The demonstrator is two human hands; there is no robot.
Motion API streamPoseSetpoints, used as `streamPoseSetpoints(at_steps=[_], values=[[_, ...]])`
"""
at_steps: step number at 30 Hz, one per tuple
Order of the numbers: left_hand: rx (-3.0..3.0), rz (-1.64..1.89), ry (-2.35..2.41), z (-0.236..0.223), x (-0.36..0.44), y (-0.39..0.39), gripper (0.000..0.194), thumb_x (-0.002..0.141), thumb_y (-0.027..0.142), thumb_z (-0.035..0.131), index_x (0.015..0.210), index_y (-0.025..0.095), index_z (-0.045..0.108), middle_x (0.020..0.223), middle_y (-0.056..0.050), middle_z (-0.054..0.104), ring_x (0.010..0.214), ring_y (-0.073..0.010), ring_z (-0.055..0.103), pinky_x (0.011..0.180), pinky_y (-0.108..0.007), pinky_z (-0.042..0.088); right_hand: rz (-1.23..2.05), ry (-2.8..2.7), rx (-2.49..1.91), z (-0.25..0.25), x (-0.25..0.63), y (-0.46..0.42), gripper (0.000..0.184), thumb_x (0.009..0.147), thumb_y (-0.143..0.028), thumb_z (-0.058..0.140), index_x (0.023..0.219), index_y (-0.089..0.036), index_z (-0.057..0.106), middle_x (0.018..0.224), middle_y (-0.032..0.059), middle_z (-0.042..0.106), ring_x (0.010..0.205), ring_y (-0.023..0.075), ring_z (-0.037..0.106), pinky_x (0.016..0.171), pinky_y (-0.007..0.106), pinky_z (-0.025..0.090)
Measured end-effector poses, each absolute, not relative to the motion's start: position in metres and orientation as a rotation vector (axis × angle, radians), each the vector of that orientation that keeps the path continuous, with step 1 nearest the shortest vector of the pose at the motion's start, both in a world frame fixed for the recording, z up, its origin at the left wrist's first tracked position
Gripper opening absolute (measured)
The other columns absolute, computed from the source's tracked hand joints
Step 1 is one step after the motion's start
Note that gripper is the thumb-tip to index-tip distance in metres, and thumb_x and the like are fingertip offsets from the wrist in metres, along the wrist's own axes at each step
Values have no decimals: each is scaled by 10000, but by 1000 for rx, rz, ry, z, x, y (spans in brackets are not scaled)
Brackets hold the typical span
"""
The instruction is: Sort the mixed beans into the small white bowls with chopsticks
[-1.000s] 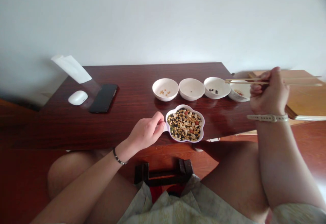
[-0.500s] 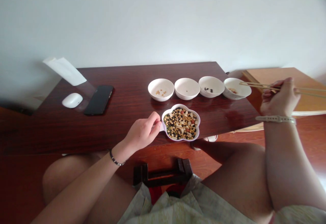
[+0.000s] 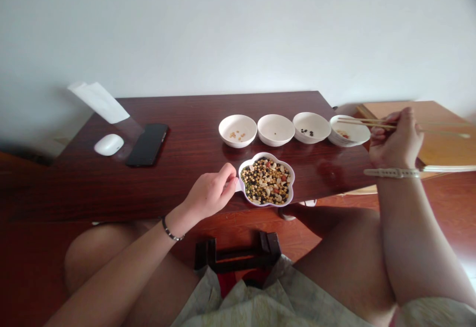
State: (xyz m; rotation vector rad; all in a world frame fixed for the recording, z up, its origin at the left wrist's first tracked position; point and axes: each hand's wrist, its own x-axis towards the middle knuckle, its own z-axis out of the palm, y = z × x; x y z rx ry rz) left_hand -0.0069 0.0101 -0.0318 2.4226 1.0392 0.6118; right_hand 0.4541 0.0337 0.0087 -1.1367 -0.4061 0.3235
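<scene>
A flower-shaped white dish (image 3: 292, 173) full of mixed beans sits near the front edge of the dark wooden table (image 3: 193, 168). My left hand (image 3: 211, 193) is closed on the dish's left side. My right hand (image 3: 396, 141), with a pale wrist strap, is closed around a pair of wooden chopsticks (image 3: 366, 123). Their tips hover over the rightmost small white bowl (image 3: 349, 131), which holds a few pale and reddish beans. Three more small white bowls stand in the row: yellow beans (image 3: 238, 130), nearly bare (image 3: 275, 129), black beans (image 3: 311, 127).
A black phone (image 3: 148, 143), a white mouse (image 3: 108, 144) and a white folded paper (image 3: 98, 101) lie at the table's left. A lighter wooden board (image 3: 442, 138) lies to the right. My bare knees and a dark low stool (image 3: 238, 252) are below the table edge.
My right hand with the chopsticks drew right and down, then came back left, tips again over the rightmost bowl. My left hand stayed on the dish. The view shifted slightly.
</scene>
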Motion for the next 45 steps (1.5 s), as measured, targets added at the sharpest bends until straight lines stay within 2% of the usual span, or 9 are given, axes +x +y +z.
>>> streamPoseSetpoints(at_steps=[3,5,10,15,19,30,45], values=[[2421,607,1044,-32,-7,10,120,1092,260,477,974,235,471,712,53,579,564,-141,562,604,-268,342,449,-567,-1024,6,438,38,503,1163,-205,443,668,-175,526,632,-15,514,438,52,423,393,176,267],[2416,604,1047,-32,-7,10,123,1094,265,476,975,234,471,712,54,576,561,-138,560,601,-267,339,478,-661,-1033,4,423,40,473,1149,-252,510,686,-168,555,658,-2,549,445,56,463,385,181,268],[2403,599,1051,-31,-7,10,128,1097,274,475,976,232,473,712,56,575,550,-129,546,590,-263,331,617,-955,-1045,3,372,38,474,1035,-537,710,734,-189,597,645,-8,553,445,74,470,363,196,263],[2396,575,1059,-29,-7,10,114,1097,272,470,991,231,482,738,43,611,569,-135,572,596,-264,352,999,-1279,-1179,5,333,33,526,1017,-675,689,784,-207,631,579,-6,524,450,89,443,397,221,282],[2399,576,1059,-29,-7,10,117,1096,279,472,989,232,482,734,40,615,570,-143,584,595,-268,353,1112,-1407,-1296,2,320,37,542,1042,-699,639,821,-203,648,535,-3,522,457,97,456,419,229,289],[2413,581,1056,-30,-7,10,118,1100,282,471,999,225,495,754,31,646,579,-139,592,604,-270,361,1141,-1498,-1298,-1,310,47,556,1066,-690,602,802,-201,624,526,6,557,461,99,475,432,221,296],[2401,598,1042,-31,-8,10,108,1098,269,479,998,231,491,759,30,655,569,-138,580,597,-273,356,1224,-1329,-1258,5,325,47,539,1002,-682,704,789,-190,652,569,-1,487,469,90,429,409,231,249]])
